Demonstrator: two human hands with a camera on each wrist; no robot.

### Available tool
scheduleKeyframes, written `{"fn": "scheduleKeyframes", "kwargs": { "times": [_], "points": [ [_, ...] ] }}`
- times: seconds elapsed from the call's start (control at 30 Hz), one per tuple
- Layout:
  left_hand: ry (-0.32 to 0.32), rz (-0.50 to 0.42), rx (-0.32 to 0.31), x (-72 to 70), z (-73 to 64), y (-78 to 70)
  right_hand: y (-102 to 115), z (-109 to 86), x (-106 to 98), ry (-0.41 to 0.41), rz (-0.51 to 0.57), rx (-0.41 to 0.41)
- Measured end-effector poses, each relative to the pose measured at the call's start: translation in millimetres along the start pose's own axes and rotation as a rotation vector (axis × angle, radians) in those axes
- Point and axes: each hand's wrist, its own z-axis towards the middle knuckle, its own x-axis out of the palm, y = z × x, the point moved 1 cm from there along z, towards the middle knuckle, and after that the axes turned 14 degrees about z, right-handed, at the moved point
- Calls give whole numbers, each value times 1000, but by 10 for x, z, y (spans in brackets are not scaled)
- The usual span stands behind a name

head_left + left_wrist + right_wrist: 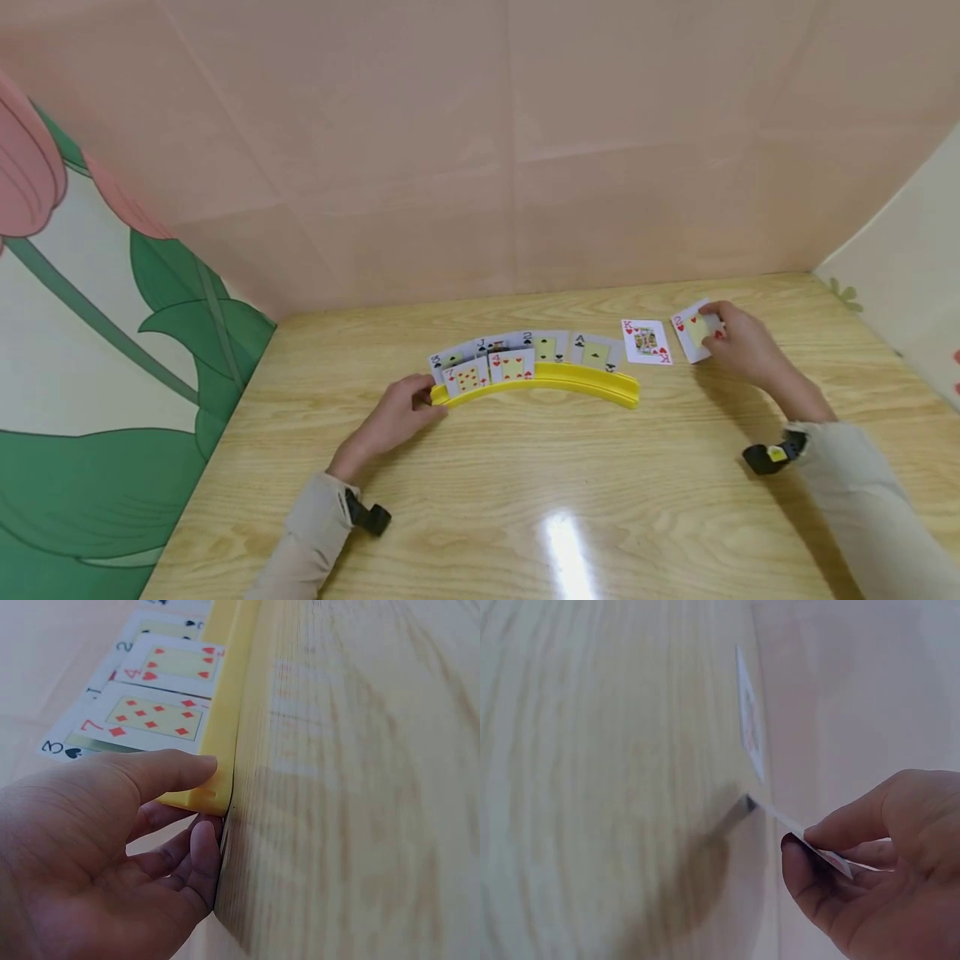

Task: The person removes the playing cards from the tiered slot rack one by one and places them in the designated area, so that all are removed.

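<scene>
A curved yellow card holder [588, 382] stands on the table. My left hand [393, 414] grips its left end, thumb [184, 771] on the front face and fingers around the end. In the holder's front row are a seven of diamonds [467, 378] and a four of hearts [513, 365]. Behind them stand a three of spades [444, 358], a partly hidden jack, a two of spades [552, 345] and a black ace [597, 352]. My right hand [742, 343] pinches a two of hearts [691, 335] by its right side, tilted, with its far edge near the tabletop.
A king of hearts [647, 343] lies face up between the holder and the right hand. The wooden table [480, 500] meets a pink wall [480, 208] at the back. A flower-painted panel [97, 350] borders the left side, and a pale panel [900, 267] the right.
</scene>
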Motion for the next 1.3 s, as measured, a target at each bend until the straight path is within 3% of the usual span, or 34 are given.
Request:
{"fn": "scheduleKeyframes", "kwargs": {
  "times": [0.13, 0.3, 0.63, 1.3],
  "points": [
    [1, 3, 1, 4, 9, -3, -109, -3, 3, 27, -46, 18],
    [-8, 4, 11, 0, 10, -10, -186, -2, 6, 50, -112, -44],
    [-5, -10, -8, -3, 5, -17, -175, -3, 57, 69, -150, -65],
    [0, 15, -2, 1, 15, 1, -126, -21, 126, 132, -150, 46]
  ]
}}
